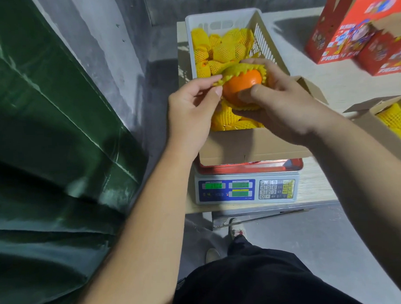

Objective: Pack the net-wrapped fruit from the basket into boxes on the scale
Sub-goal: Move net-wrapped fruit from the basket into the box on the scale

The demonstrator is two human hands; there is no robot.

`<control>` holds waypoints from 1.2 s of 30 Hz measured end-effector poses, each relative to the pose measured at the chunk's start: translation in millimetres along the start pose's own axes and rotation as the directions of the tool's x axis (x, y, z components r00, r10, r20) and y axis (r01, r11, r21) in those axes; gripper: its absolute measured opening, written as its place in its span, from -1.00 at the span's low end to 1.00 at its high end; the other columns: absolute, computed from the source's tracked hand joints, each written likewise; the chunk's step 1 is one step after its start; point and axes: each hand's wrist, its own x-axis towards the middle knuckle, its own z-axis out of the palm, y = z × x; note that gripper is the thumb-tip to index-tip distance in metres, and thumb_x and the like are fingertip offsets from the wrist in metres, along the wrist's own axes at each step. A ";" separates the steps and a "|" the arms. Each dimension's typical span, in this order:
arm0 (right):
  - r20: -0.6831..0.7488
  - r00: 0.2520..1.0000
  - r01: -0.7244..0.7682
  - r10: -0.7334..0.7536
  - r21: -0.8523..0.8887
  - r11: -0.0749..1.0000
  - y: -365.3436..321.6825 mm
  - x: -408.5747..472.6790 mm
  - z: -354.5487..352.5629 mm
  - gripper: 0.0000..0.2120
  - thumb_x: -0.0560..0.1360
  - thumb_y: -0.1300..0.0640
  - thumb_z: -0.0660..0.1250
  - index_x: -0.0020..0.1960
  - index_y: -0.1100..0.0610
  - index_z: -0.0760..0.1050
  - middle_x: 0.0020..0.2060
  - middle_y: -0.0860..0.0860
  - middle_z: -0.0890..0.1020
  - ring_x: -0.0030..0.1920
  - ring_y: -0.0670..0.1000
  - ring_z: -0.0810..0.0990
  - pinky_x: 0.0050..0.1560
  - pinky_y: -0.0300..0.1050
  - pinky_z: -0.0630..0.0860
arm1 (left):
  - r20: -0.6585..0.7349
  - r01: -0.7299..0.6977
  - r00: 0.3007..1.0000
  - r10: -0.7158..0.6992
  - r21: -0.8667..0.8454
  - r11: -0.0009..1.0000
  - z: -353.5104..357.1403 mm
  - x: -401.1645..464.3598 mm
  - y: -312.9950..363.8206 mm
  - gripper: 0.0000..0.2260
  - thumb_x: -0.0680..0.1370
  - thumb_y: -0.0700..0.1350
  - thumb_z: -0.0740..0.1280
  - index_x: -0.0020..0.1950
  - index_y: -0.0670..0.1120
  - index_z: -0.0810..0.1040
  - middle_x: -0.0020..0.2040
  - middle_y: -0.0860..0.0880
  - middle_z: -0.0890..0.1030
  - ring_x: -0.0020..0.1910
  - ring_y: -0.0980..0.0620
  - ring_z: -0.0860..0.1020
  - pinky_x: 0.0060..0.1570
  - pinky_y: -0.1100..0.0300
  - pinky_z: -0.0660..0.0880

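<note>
My right hand (282, 107) grips an orange fruit (241, 84) whose yellow foam net (244, 68) is partly pulled back, baring the peel. My left hand (191, 111) pinches the loose edge of that net at the fruit's left side. Both hands are above an open cardboard box (247, 145) that stands on the scale (247, 190) and holds several net-wrapped fruit. Behind it, the white plastic basket (268, 41) holds several more yellow net-wrapped fruit (222, 51).
Red printed gift boxes (359, 30) stand at the back right of the table. Another open cardboard box (377, 125) with netted fruit sits at the right edge. A green tarp (45, 135) fills the left. Grey floor and my shoes lie below.
</note>
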 end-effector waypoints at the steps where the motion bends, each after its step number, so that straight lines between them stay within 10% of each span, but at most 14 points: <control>1: 0.005 1.000 0.009 -0.009 0.002 1.000 0.7 0.4 -0.6 -0.44 0.44 0.14 0.48 0.40 -0.03 0.42 0.27 0.11 0.57 0.17 0.11 0.70 0.10 -0.02 0.64 | -0.007 -0.006 1.000 0.006 0.001 1.000 1.1 1.4 -0.9 -0.80 0.64 -0.25 0.40 0.11 0.04 0.68 0.05 0.00 0.73 0.07 0.02 0.69 0.13 -0.04 0.67; 9: -0.236 0.953 0.101 -0.190 -0.345 0.933 8.4 3.6 6.5 -0.54 0.55 0.10 0.51 0.39 0.14 0.47 0.17 0.10 0.67 0.17 0.12 0.68 0.17 0.21 0.65 | 0.063 -0.087 0.994 0.084 0.046 0.995 16.5 2.1 -5.7 -0.84 0.61 -0.29 0.39 0.09 -0.05 0.66 -0.01 -0.01 0.71 -0.04 0.14 0.65 -0.01 0.28 0.57; 12: -0.207 0.926 0.126 -0.315 -0.619 0.776 12.1 -1.2 9.5 -0.36 0.49 0.00 0.56 0.47 0.13 0.39 0.35 0.10 0.51 0.37 0.09 0.49 0.34 0.17 0.51 | 0.037 0.218 0.976 -0.215 -0.216 0.952 22.4 3.0 -7.2 -0.83 0.57 -0.06 0.42 0.14 -0.01 0.62 0.19 -0.14 0.67 0.22 -0.05 0.65 0.20 0.04 0.62; 14: -0.074 0.942 0.216 -0.327 -0.613 0.760 13.3 -6.0 13.4 -0.34 0.48 0.01 0.57 0.49 0.12 0.40 0.37 0.08 0.47 0.40 0.06 0.44 0.39 0.12 0.46 | 0.251 0.484 0.874 -0.416 -0.517 0.706 21.4 4.6 -8.9 -0.59 0.57 0.19 0.40 0.30 -0.04 0.62 0.31 -0.20 0.64 0.30 -0.16 0.64 0.26 -0.10 0.60; 18: 0.029 0.937 0.277 -0.348 -0.671 0.688 16.6 -1.7 16.7 -0.33 0.48 0.00 0.56 0.50 0.14 0.41 0.34 0.12 0.49 0.36 0.01 0.43 0.40 -0.20 0.36 | 0.355 0.576 0.815 -0.458 -0.584 0.572 22.8 7.5 -12.4 -0.42 0.60 0.27 0.36 0.52 -0.02 0.46 0.38 -0.22 0.61 0.30 -0.17 0.65 0.18 -0.09 0.62; 26: -0.199 0.971 -0.116 -0.131 -0.875 0.471 21.2 12.6 -42.0 0.14 0.26 -0.53 0.43 0.66 -0.08 0.08 0.44 0.22 0.31 0.48 0.29 0.29 0.49 0.27 0.29 | 0.222 0.427 0.888 -0.404 -0.066 0.902 33.6 23.4 -13.8 -0.21 0.51 0.04 0.57 0.62 0.03 0.21 0.34 -0.04 0.60 0.04 0.04 0.73 -0.01 0.06 0.69; 30: -0.291 0.939 -0.313 0.182 -0.944 0.104 21.1 21.6 -80.7 -0.12 0.36 -0.48 0.41 0.51 -0.05 0.31 0.45 0.22 0.43 0.46 0.30 0.37 0.44 0.18 0.36 | 0.210 0.350 0.890 -0.405 0.256 0.901 39.2 28.8 -16.2 -0.13 0.60 0.08 0.46 0.69 0.18 -0.09 0.50 -0.04 0.41 0.26 -0.09 0.60 -0.01 0.15 0.66; 33: -0.277 0.938 -0.311 0.210 -0.938 0.154 20.9 27.5 -82.2 -0.22 0.39 -0.35 0.50 0.42 0.05 0.38 0.31 0.19 0.49 0.22 0.20 0.49 0.15 0.03 0.46 | 0.273 0.217 0.889 -0.368 0.456 0.863 43.2 31.0 -14.2 -0.12 0.66 -0.07 0.40 0.67 0.29 -0.22 0.65 -0.02 0.23 0.41 -0.13 0.50 0.15 -0.03 0.66; 36: -0.320 0.941 -0.337 0.115 -0.919 0.204 17.2 26.4 -83.1 -0.27 0.39 -0.21 0.51 0.42 0.12 0.39 0.30 0.18 0.46 0.18 0.16 0.48 0.06 -0.06 0.40 | 0.353 0.115 0.871 -0.341 0.529 0.841 41.0 31.5 -11.7 -0.24 0.71 -0.17 0.29 0.69 0.27 -0.12 0.62 -0.06 0.34 -0.01 0.12 0.70 -0.17 0.33 0.64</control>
